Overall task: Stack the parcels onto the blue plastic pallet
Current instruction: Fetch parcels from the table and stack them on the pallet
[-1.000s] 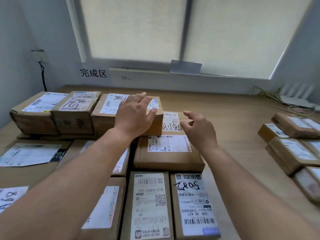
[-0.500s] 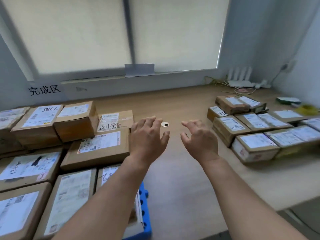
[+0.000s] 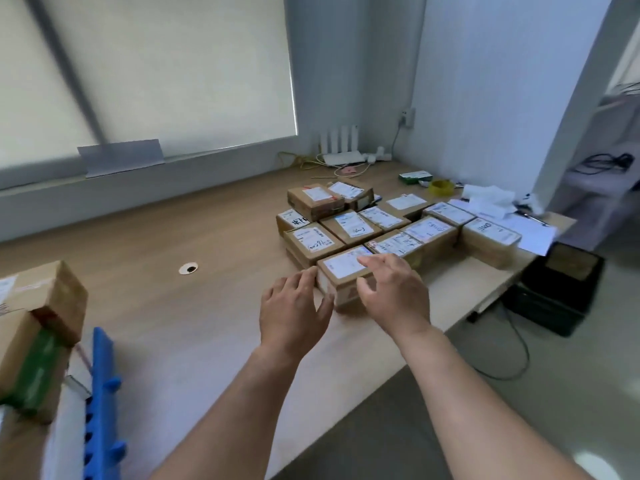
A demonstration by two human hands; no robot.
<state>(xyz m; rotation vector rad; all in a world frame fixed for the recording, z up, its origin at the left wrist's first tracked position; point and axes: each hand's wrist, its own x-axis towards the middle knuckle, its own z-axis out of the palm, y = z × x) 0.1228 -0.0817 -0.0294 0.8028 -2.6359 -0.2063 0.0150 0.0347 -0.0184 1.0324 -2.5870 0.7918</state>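
Several cardboard parcels with white labels lie grouped on the wooden table at the right. The nearest parcel sits at the group's front corner. My left hand reaches its left end, fingers spread and fingertips at the box's edge. My right hand lies over the parcel's right part, fingers loosely bent on its top and front. The blue plastic pallet shows at the lower left edge, with stacked parcels on it.
A round cable hole is in the table between pallet and parcels. Papers, a yellow tape roll and a white router lie at the back right. A black box stands on the floor beyond the table's right edge.
My view has swung right, away from the stacked parcels. Both hands have travelled from the pallet stack across the table to the nearest loose parcel.
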